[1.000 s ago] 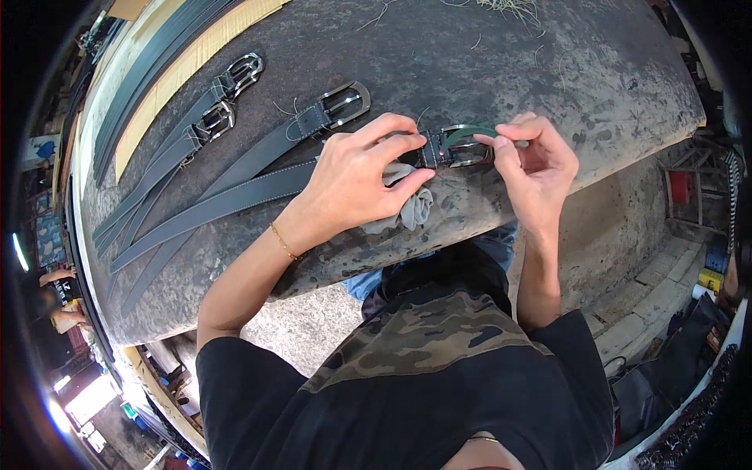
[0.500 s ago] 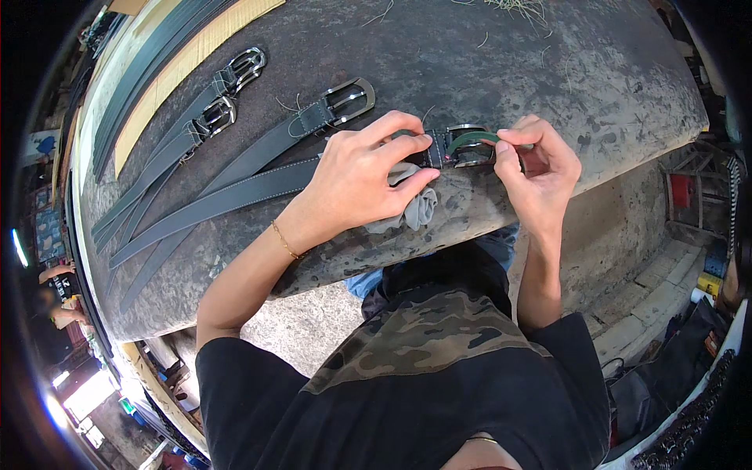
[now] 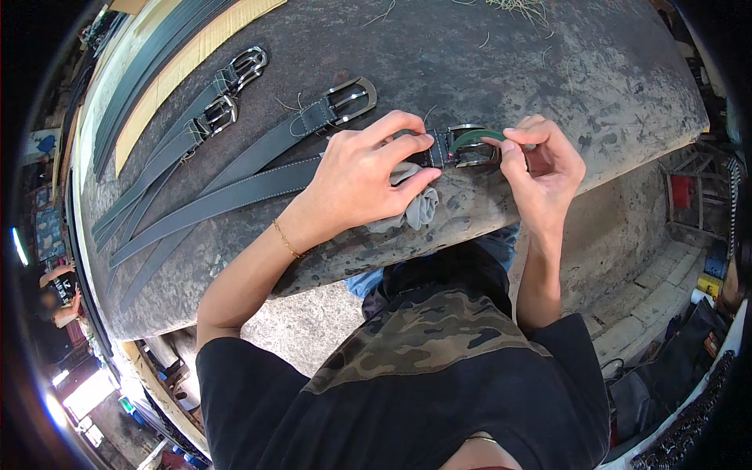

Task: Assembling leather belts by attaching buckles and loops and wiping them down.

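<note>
A dark leather belt (image 3: 235, 197) with pale edge stitching lies across the dark worktop, its metal buckle (image 3: 472, 147) toward the right. My left hand (image 3: 364, 176) is closed over the belt beside the buckle, thumb and fingers on its two edges, hiding that stretch. A thin green strip (image 3: 476, 135) arches over the buckle. Its right end is pinched between the thumb and forefinger of my right hand (image 3: 546, 160). A crumpled grey cloth (image 3: 419, 210) sits partly under my left hand.
Another belt with a metal buckle (image 3: 351, 100) lies just beyond. Further left rest more belts with buckles (image 3: 219, 115). Long dark strips (image 3: 149, 74) lie along the far left, and loose threads (image 3: 521, 9) at the back. The worktop's rounded front edge (image 3: 486, 223) is close to me.
My right hand has shifted slightly to the right with the green strip still pinched. My left hand stays on the belt almost unmoved.
</note>
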### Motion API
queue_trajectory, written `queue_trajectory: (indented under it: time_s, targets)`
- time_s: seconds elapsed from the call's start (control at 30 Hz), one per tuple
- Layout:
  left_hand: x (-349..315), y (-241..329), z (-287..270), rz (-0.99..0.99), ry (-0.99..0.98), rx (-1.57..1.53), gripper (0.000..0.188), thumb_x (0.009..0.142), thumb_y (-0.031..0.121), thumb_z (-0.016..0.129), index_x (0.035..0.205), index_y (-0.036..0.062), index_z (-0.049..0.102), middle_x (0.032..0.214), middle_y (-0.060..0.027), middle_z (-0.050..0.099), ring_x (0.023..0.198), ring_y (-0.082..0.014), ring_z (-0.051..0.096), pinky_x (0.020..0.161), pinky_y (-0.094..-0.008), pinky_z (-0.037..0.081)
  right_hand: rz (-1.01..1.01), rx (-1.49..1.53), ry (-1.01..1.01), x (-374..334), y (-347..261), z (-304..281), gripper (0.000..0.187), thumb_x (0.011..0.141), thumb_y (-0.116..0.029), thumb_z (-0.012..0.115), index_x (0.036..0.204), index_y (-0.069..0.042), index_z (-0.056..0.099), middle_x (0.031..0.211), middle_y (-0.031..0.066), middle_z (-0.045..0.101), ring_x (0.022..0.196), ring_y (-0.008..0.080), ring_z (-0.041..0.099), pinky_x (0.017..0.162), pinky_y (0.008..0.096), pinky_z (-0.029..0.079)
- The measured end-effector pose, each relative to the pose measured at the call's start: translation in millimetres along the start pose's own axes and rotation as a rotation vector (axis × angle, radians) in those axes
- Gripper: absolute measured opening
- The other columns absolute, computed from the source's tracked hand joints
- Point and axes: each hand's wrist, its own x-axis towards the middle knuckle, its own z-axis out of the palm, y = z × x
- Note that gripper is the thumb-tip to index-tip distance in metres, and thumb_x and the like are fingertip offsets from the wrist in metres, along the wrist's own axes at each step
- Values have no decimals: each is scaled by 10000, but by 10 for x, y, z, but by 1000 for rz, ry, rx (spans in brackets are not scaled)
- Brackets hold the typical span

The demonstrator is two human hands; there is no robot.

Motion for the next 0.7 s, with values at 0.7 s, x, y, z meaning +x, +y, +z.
queue_trajectory:
  time_s: [0.7]
  targets:
    - [171, 64, -609, -82, -437, -167, 357, 686, 118, 790, 1001, 3, 669, 1280, -130, 509, 1058, -266, 612, 886, -355, 495, -21, 38, 29, 6, -8, 11, 101, 811, 119, 605, 887, 52, 614, 826, 54, 582, 788, 116, 612, 719, 257, 538]
